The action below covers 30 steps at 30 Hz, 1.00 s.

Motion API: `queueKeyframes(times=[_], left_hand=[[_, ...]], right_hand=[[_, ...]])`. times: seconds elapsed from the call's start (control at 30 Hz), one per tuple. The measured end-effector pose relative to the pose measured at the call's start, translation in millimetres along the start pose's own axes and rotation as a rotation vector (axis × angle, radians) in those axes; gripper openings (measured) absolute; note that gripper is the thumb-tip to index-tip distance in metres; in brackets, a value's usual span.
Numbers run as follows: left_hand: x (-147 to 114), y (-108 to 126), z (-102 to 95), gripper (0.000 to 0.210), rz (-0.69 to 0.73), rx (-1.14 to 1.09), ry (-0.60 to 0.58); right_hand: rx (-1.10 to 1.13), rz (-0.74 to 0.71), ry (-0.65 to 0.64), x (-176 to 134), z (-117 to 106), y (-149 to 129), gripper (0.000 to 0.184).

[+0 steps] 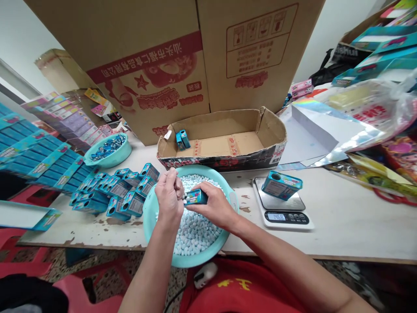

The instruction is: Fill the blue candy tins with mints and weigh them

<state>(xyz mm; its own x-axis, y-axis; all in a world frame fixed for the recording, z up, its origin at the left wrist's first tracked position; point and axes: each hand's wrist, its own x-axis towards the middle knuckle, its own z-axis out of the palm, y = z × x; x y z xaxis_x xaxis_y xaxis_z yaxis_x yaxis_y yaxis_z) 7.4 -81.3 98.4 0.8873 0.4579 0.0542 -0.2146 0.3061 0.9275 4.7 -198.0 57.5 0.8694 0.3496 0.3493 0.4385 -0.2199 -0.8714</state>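
My right hand (216, 204) grips a small blue candy box (197, 197), its opening end turned toward my other hand. My left hand (170, 191), dusted white, is closed around some pale candies at that end; a few show between hand and box. Both hands are over a turquoise basin (150, 221) of small round pale-blue and white candies (197, 234). Another blue box (282, 184) lies on a digital scale (286, 219) to the right, its display lit.
Several blue boxes (114, 187) stand at the left, beside a bowl (114, 161) of shiny blue pieces. A low cardboard tray (221, 163) with small blue boxes sits behind the basin, before a large carton (247, 52). Plastic bags (368, 108) lie at the right.
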Motion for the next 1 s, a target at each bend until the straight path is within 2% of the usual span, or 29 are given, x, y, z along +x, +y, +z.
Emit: queueKeyframes(times=[0.17, 0.27, 0.33, 0.4, 0.43, 0.5, 0.57, 0.63, 0.73, 0.77, 0.83, 0.93, 1.0], left_hand=[[1, 0, 8.1, 0.028, 0.027, 0.133, -0.063], [5, 4, 5.8, 0.027, 0.087, 0.167, -0.055], [4, 4, 0.3, 0.026, 0.16, 0.298, -0.038], [1, -1, -7.8, 0.025, 0.249, 0.565, -0.047], [-2, -4, -12.3, 0.024, 0.283, 0.716, -0.078], [-7, -11, -21.6, 0.023, 0.292, 0.935, -0.212], [-10, -16, -30.5, 0.024, 0.246, 0.981, -0.333], [-9, -16, -39.2, 0.027, 0.216, 0.975, -0.305], [0, -13, -53.5, 0.03, 0.192, 1.07, -0.149], [3, -14, -58.8, 0.032, 0.17, 1.132, -0.158], [7, -20, -69.4, 0.033, 0.144, 1.302, -0.287], [2, -37, -82.2, 0.043, 0.132, 1.562, -0.604], [-6, -49, -86.8, 0.05, 0.111, 1.673, -0.741]], right_hand=[[0.022, 0.017, 0.003, -2, -7, 0, 0.032], [0.042, 0.031, 0.031, 0, -15, 0, 0.033], [0.049, 0.04, 0.049, 1, -19, 0, 0.032], [0.068, 0.045, 0.063, 1, -21, 1, 0.031], [0.081, 0.044, 0.07, 1, -21, 2, 0.03], [0.098, 0.036, 0.073, 0, -20, 4, 0.03], [0.099, 0.036, 0.064, -2, -19, 8, 0.031], [0.112, 0.059, 0.062, -5, -20, 10, 0.033], [0.199, 0.117, 0.097, -11, -29, 10, 0.036], [0.24, 0.135, 0.114, -14, -35, 8, 0.037], [0.326, 0.161, 0.143, -24, -51, 3, 0.038], [0.389, 0.163, 0.188, -49, -82, -3, 0.039], [0.371, 0.169, 0.223, -74, -101, -4, 0.038]])
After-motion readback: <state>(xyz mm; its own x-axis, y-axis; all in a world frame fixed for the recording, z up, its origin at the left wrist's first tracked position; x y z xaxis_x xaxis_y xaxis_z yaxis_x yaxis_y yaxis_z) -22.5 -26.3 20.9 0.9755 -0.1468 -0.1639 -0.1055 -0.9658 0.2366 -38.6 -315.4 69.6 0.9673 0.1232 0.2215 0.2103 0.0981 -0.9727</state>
